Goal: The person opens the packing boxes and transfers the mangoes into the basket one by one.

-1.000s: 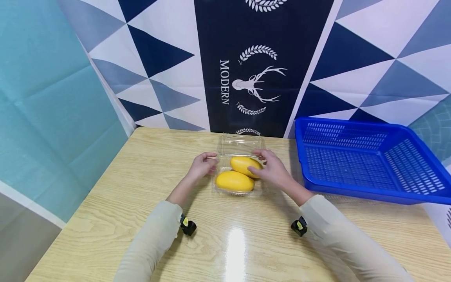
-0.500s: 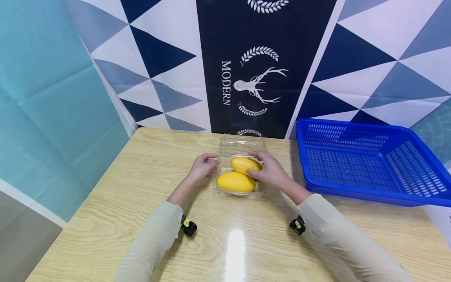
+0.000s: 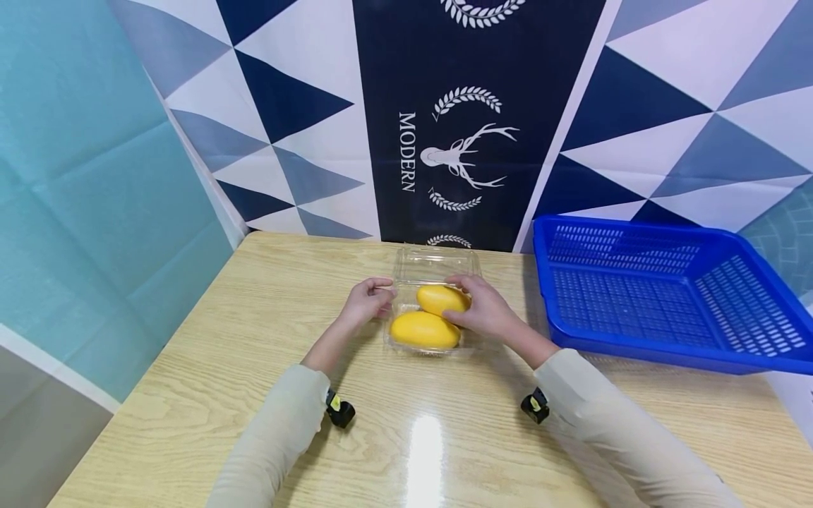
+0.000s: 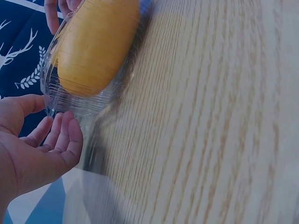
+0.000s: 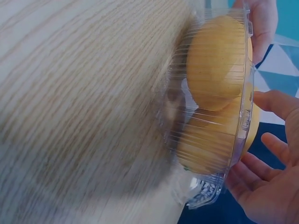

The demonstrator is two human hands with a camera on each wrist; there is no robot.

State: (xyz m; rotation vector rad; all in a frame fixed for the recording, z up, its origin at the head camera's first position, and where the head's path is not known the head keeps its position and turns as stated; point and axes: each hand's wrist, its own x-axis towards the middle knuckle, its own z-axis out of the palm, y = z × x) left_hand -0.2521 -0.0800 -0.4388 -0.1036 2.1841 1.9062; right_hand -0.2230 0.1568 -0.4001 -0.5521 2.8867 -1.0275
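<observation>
We judge the twelve-o'clock mango firm, best held mid-body; right hand grips it, left hand pinches the box.

The table fills the lower part of the head view, with the wall behind it across the top. Just right of centre, on the table, I have the box, its lid behind it, toward the wall. In the box the near fruit lies in front; the far fruit touches it from behind, slightly to the right. My left hand is at the box's left edge, my right hand around the far fruit's right end. The basket stands farther right, reaching the frame's right edge.
</observation>
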